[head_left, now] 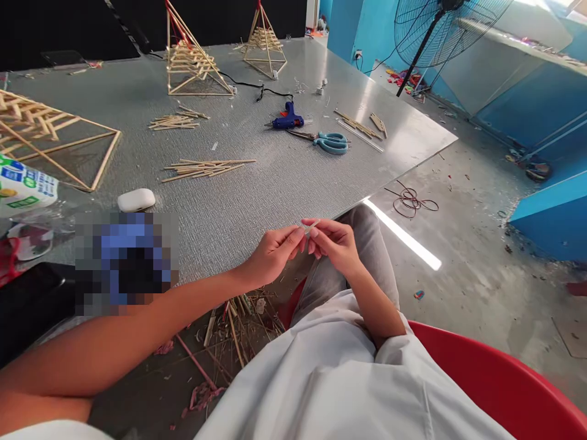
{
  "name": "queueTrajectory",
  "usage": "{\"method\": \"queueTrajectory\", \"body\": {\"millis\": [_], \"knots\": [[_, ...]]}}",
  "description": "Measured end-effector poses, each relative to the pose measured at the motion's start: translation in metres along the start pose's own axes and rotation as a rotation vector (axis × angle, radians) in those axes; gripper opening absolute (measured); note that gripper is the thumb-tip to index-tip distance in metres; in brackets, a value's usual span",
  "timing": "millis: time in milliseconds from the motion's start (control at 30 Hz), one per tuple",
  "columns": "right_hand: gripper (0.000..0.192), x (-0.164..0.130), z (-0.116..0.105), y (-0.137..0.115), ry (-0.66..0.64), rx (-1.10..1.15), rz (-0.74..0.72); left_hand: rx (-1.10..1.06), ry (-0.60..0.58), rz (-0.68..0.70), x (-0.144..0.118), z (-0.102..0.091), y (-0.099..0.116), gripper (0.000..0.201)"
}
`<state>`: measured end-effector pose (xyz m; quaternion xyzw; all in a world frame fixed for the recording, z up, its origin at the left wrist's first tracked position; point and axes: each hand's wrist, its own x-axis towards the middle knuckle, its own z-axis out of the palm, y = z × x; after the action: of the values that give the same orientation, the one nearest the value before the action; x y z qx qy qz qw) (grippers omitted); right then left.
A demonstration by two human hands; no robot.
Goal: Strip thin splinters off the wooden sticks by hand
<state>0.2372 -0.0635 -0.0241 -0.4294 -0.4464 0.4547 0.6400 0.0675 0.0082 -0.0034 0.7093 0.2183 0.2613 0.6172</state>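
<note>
Over my lap, just off the table's near edge, my left hand and my right hand meet fingertip to fingertip. Both are closed in a pinch on a short, pale, thin stick, mostly covered by the fingers. On the table beyond lie a bundle of thin wooden sticks, blue-handled scissors and a blue glue gun. Pyramid-shaped stick frames stand at the back: one with a red-tipped top, a smaller one, and a third frame at the left.
The grey table carries more stick piles, a white case, a printed pack and a black device. A cord runs from the glue gun. Stick scraps lie below. A standing fan is at the right.
</note>
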Motion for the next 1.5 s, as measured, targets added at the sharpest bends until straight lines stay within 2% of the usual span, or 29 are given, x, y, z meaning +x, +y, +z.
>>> {"method": "queueTrajectory", "body": {"millis": [133,333,533,800,1033,1133,1300,1400,1500], "knots": [[0.051,-0.001,0.006,0.005,-0.039,0.027,0.023,0.032,-0.007,0.045,-0.001,0.000,-0.002,0.056],[0.048,-0.006,0.015,0.013,0.082,0.050,0.001,0.220,0.032,0.134,-0.003,0.004,0.000,0.047],[0.045,-0.008,0.022,0.023,0.093,0.114,-0.008,0.298,0.041,0.187,-0.005,0.006,0.001,0.043],[0.051,-0.011,0.039,0.017,0.155,0.182,0.044,0.500,0.110,0.296,-0.006,0.007,-0.005,0.043],[0.050,-0.017,0.047,0.017,0.203,0.269,0.033,0.616,0.112,0.327,-0.009,0.006,-0.010,0.041],[0.048,-0.018,0.046,0.021,0.226,0.268,0.002,0.603,0.093,0.336,-0.010,0.006,-0.011,0.040],[0.047,-0.013,0.035,0.023,0.158,0.149,-0.065,0.510,0.110,0.304,-0.010,0.006,-0.007,0.035],[0.042,-0.010,0.029,0.019,0.228,0.066,-0.128,0.520,0.136,0.293,-0.009,0.005,-0.005,0.036],[0.041,-0.010,0.026,0.013,0.310,0.037,-0.112,0.511,0.147,0.304,-0.009,0.005,-0.004,0.032]]}}
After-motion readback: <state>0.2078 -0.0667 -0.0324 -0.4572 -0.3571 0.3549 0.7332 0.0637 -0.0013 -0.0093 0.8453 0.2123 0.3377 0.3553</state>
